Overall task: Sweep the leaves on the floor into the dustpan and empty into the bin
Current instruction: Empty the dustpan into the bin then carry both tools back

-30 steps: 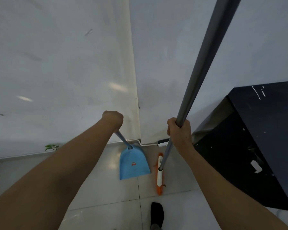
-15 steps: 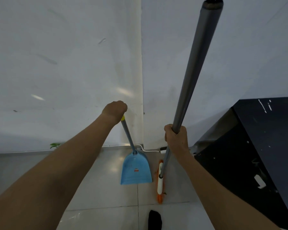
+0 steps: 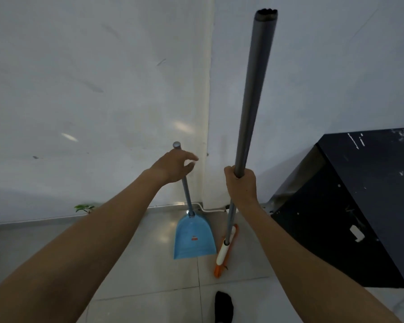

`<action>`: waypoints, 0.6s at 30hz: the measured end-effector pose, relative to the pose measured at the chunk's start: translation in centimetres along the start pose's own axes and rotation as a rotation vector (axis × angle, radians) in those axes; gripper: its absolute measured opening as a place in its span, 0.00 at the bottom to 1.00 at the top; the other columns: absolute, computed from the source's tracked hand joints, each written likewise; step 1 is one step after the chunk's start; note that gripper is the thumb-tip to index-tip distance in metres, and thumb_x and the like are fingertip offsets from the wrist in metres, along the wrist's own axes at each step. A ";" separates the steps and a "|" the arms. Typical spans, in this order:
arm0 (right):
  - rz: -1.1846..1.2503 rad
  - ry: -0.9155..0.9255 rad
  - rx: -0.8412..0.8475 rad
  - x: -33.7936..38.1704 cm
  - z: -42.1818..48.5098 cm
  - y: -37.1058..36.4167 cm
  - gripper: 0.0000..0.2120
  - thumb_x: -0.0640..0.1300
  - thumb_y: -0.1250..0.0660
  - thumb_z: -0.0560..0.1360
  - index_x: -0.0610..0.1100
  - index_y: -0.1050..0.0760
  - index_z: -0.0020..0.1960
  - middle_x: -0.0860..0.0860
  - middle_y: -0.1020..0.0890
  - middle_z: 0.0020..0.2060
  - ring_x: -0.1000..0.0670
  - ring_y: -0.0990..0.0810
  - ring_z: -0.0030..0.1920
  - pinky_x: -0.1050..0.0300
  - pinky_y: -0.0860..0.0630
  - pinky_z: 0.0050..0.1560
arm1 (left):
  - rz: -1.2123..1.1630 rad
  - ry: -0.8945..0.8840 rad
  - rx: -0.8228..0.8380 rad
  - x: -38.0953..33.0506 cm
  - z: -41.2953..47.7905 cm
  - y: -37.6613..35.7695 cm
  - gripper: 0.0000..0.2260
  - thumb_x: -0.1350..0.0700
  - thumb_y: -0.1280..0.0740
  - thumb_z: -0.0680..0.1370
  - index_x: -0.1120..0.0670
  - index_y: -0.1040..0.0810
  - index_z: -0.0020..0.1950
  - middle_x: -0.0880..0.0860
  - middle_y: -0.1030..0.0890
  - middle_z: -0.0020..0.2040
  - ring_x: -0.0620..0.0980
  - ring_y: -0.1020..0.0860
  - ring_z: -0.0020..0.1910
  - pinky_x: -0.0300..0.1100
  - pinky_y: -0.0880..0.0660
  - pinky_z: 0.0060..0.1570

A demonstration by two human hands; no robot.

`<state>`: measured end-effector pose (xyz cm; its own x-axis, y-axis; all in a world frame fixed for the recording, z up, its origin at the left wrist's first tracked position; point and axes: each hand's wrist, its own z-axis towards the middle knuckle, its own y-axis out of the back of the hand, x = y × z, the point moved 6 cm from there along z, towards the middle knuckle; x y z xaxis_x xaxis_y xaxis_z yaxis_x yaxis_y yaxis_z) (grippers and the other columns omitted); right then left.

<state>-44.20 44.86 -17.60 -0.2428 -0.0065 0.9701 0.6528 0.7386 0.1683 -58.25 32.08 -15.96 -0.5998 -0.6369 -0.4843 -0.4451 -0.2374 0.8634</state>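
the broom (image 3: 252,113) is held upright by the right hand (image 3: 241,185), its fingers (image 3: 248,175) clenched round the grey pole. the orange-and-white broom head (image 3: 224,251) is set on the floor (image 3: 138,276) just beside the blue dustpan (image 3: 193,240). the dustpan is stood in the wall corner (image 3: 209,101), scoop down on the tiles, and its thin handle (image 3: 187,197) is run almost vertically up past the left hand (image 3: 173,167), with the cap shown just above the knuckles. the left fingers (image 3: 193,158) are seen loose and spread, not wrapped round the handle — whether the palm is touching it cannot be told. the coming move is judged to turn on this: the handle's long axis is upright and lies right at the left hand, the nearer of the two, so only a closing of those fingers round the shaft is needed for the pan to be carried. a green leaf (image 3: 84,208) is seen at the wall base, well apart to the left of the pan — the bin is not in view.
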 end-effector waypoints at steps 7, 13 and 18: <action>-0.039 0.056 -0.056 3.4 -2.1 -3.3 0.18 0.47 0.38 0.78 0.45 0.33 0.31 0.50 0.31 0.26 0.53 0.33 0.27 0.63 0.33 0.31 | -0.626 -0.207 -0.269 -7.7 -5.4 4.8 0.17 0.54 0.38 0.79 0.55 0.27 0.68 0.51 0.19 0.54 0.47 0.21 0.55 0.41 0.24 0.58; -0.024 0.079 -0.037 4.3 -2.9 -5.8 0.17 0.47 0.38 0.78 0.45 0.31 0.31 0.49 0.28 0.28 0.51 0.30 0.31 0.57 0.29 0.37 | -0.823 -0.229 -0.411 -10.1 -7.3 8.8 0.17 0.54 0.34 0.78 0.56 0.30 0.65 0.52 0.19 0.54 0.48 0.20 0.55 0.35 0.24 0.58; -0.079 0.048 -0.032 3.5 -2.4 -7.2 0.18 0.53 0.39 0.78 0.46 0.33 0.32 0.50 0.29 0.27 0.54 0.30 0.29 0.64 0.32 0.32 | -0.888 -0.198 -0.498 -10.1 -6.7 11.1 0.17 0.55 0.38 0.80 0.58 0.31 0.67 0.56 0.21 0.58 0.51 0.18 0.53 0.47 0.24 0.60</action>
<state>-47.99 37.90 -14.95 -0.2602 -0.0972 0.9606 0.6555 0.7127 0.2497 -52.67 30.96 -0.59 -0.3088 0.0366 -0.9504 -0.4819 -0.8675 0.1232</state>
